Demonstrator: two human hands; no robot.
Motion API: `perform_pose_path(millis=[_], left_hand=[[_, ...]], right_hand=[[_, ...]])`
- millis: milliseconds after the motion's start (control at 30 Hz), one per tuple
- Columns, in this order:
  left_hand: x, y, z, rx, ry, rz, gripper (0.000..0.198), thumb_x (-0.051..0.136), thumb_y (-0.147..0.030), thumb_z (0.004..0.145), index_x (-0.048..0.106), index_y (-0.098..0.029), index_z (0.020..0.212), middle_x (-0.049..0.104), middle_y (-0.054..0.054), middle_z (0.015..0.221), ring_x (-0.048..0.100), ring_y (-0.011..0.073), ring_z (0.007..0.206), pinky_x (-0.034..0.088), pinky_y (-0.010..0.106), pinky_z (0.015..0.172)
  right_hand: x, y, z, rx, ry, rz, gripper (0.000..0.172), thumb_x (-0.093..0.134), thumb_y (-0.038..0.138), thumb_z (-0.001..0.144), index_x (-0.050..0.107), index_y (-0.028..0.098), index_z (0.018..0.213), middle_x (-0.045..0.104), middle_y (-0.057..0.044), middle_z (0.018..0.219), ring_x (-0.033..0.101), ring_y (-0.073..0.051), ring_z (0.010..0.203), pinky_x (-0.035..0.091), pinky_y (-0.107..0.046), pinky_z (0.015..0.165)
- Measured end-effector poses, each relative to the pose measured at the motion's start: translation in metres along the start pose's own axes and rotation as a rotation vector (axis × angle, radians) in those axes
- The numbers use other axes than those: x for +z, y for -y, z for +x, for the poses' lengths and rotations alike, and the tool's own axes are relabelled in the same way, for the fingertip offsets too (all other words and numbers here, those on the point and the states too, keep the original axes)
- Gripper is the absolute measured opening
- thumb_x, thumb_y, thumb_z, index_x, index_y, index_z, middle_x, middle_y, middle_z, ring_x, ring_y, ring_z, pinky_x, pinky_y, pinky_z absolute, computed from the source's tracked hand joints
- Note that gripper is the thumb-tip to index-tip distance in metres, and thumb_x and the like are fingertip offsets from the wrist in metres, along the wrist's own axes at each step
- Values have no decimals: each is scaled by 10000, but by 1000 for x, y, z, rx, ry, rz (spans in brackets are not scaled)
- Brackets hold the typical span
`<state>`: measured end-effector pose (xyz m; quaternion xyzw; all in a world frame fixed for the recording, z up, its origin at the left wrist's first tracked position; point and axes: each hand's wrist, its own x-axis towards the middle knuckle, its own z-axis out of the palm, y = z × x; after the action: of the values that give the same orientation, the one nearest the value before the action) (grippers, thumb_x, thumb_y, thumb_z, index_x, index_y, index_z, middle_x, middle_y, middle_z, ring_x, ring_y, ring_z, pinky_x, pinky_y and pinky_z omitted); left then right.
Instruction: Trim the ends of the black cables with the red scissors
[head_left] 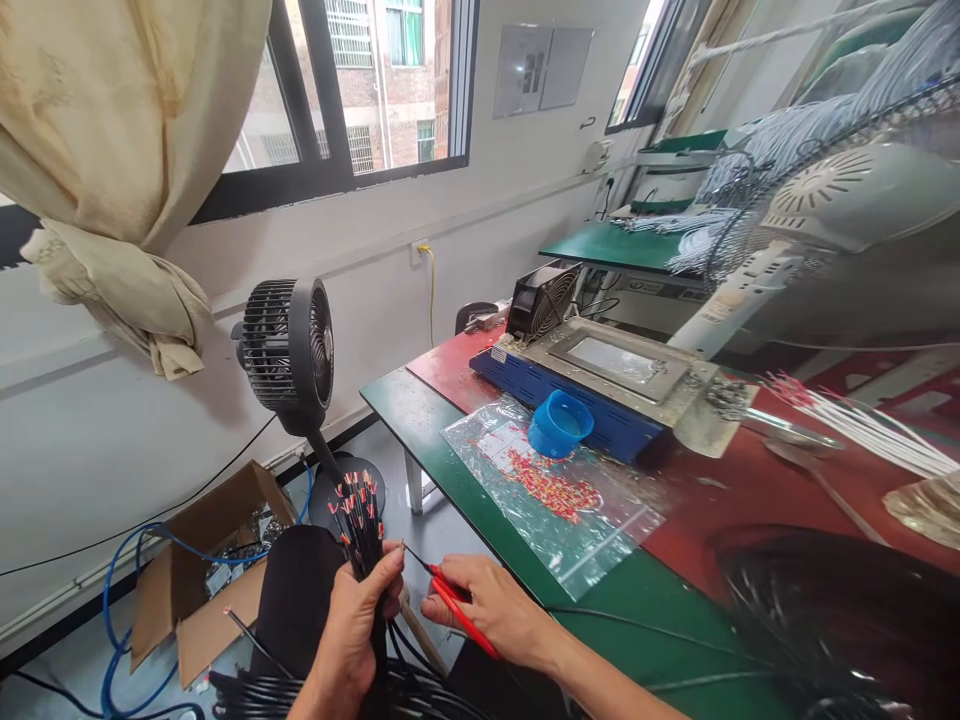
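Observation:
My left hand (358,620) is closed around a bundle of black cables (361,525) whose upper ends carry small red and yellow tips. My right hand (491,605) pinches a thin red wire (457,610), its dark end pointing towards the bundle. Both hands are low in the view, in front of the green table edge (420,425). More black cable lies coiled below my wrists.
A clear plastic bag (555,500) with small red pieces lies on the table beside a blue cup (559,422) and a blue-sided machine (600,375). A black fan (289,345) stands on the floor, a cardboard box (202,575) at left. White wires (862,420) lie at right.

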<state>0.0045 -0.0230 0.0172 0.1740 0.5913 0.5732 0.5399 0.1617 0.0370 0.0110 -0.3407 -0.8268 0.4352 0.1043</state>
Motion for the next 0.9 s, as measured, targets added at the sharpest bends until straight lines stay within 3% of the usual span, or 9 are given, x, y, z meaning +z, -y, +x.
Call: perform_pose_path(millis=[633,733,900], left_hand=[[2,8,14,-8,13,107,331,691,-343,614,616,-76,795,378,-63,471,284,52,433,184,233,441],[-1,7,12,-19,56,86,310,684,-320,626,630,-82,816,426,-43,500,328,53,447,224,223,450],[-2,4,1,-80,129,54,291,695,-266,617,641,-91,843,484,-22,521,388,62,474,286,213,477]], right_hand=[[7,-11,5,117,-103,38,521,502,520,754,306,156,437,215,49,463,206,-56,453,132,-240,458],[7,-11,6,112,-114,253,507,516,547,743,404,150,448,255,55,434,237,-50,431,155,-219,435],[6,-8,9,197,-75,890,476,541,596,710,556,132,606,417,50,409,346,-55,352,245,-194,377]])
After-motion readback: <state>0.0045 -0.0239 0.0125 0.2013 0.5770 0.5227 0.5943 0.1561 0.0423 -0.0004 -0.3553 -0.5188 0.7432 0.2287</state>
